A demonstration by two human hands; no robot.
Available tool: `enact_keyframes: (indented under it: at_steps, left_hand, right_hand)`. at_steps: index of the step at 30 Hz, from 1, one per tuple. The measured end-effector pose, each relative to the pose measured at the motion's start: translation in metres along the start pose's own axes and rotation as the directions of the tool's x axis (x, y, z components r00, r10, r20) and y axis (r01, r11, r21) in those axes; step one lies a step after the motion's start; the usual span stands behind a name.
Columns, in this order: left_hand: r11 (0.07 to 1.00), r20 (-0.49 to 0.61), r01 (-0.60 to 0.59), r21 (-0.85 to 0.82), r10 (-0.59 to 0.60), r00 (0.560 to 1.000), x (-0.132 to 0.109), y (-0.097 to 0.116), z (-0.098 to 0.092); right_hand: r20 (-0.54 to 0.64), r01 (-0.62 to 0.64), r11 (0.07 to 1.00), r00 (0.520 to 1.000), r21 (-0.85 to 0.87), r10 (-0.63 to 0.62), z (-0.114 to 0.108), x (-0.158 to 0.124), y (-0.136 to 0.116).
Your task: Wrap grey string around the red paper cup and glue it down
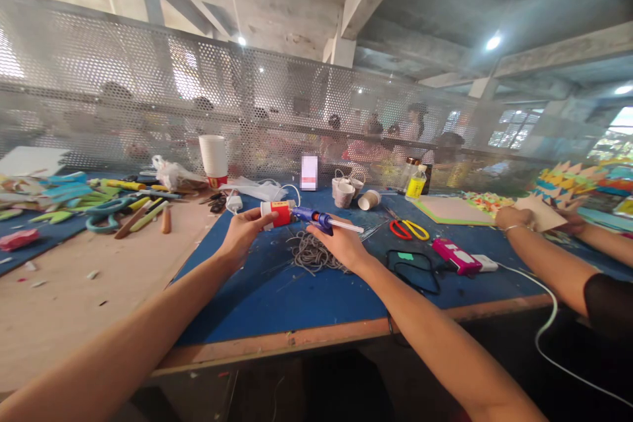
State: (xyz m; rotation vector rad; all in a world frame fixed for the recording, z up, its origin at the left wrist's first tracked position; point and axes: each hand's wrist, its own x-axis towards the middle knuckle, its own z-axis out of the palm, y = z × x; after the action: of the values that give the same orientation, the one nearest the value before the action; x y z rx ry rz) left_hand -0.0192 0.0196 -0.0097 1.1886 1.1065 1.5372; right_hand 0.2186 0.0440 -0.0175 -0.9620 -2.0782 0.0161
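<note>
My left hand [241,236] grips a red and white paper cup [281,213], tipped on its side. In my right hand [341,244] is a blue hot glue gun [312,216], with a pale glue stick [349,226] jutting out of its rear. The gun's nozzle points at the cup's side; whether the two touch I cannot tell. Under my right hand lies a tangled heap of grey cord [310,254] on the blue mat [257,306]. Behind the hands stand several small cord-wrapped cups [343,195], one of them lying over [369,200].
Scissors [409,229], a magenta box [455,256] and a black cable [413,270] lie to the right. A stack of paper cups [213,157] and tools [141,217] are on the left. At far right, another person's hands [514,216] hold card.
</note>
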Motion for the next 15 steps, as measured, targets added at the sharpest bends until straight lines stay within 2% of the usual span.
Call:
enact_keyframes:
  at_steps: [6, 15]
  left_hand:
    - [0.999, -0.036, -0.013, 0.047, 0.015, 0.999, 0.0017, -0.0002, -0.0001]
    - [0.999, -0.027, -0.027, 0.046, 0.029, 0.999, 0.0019, -0.0012, -0.0016]
  right_hand:
    - [0.012, -0.017, 1.000, 1.000, -0.021, 0.018, -0.0012, -0.0003, -0.0018]
    - [0.019, -0.017, 0.999, 1.000, -0.047, 0.017, -0.0031, 0.0004, -0.0032]
